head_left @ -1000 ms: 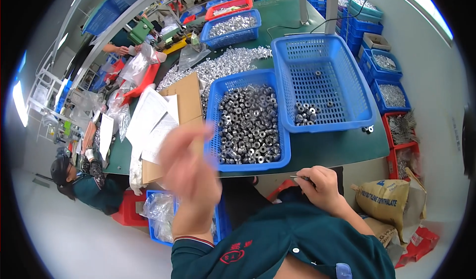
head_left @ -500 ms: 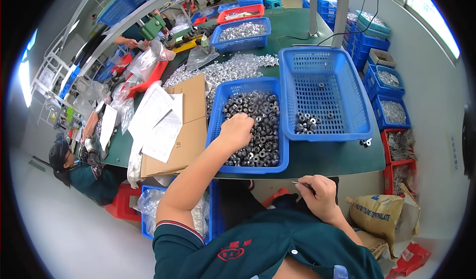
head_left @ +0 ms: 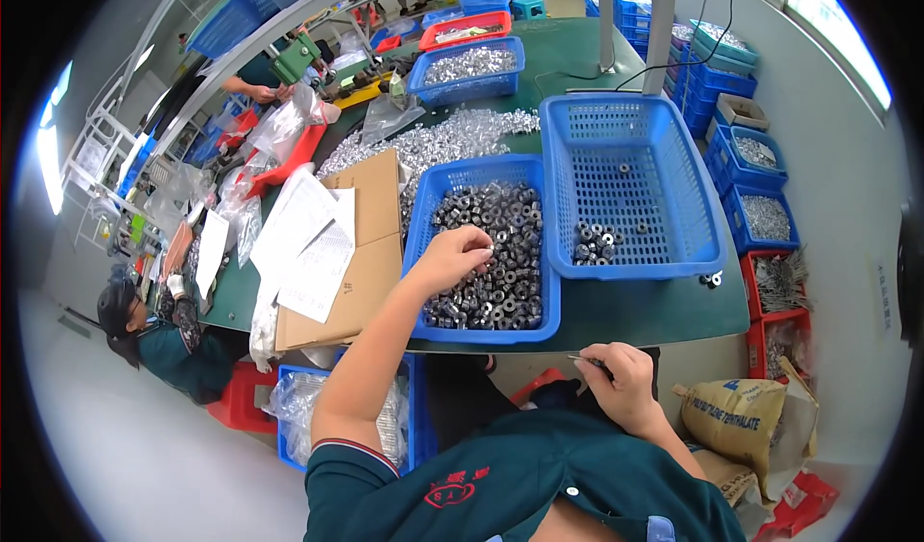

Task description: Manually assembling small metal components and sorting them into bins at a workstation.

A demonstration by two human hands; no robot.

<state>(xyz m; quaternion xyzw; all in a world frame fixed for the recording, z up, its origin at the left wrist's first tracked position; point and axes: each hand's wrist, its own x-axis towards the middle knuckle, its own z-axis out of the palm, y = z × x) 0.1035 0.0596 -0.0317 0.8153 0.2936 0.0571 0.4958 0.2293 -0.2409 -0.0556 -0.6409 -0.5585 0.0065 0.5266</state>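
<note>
My left hand [head_left: 452, 259] is over the near basket of parts, a blue plastic basket [head_left: 416, 296] filled with small dark metal rings [head_left: 500, 296]. Its thumb and fingers are drawn together among the rings, and whatever lies between the fingertips is too small to make out. Lower right, in front of the table edge, my right hand [head_left: 624, 380] is closed round a slim tool [head_left: 577, 357] with a thin tip pointing left; most of it is hidden in the fist. A second blue basket [head_left: 664, 205] on the right holds a small heap of the same rings [head_left: 595, 244].
Flattened cardboard [head_left: 380, 282] with paper sheets [head_left: 313, 253] lies left of the baskets. Behind them spreads a pile of shiny metal parts [head_left: 423, 142] on the green table [head_left: 635, 316]. A co-worker [head_left: 168, 335] sits at left. Sacks [head_left: 727, 412] and stacked bins [head_left: 765, 219] stand at right.
My left hand has lifted slightly off the rings, and its fingertips now show drawn together. My right hand has stayed in place with the slim tool.
</note>
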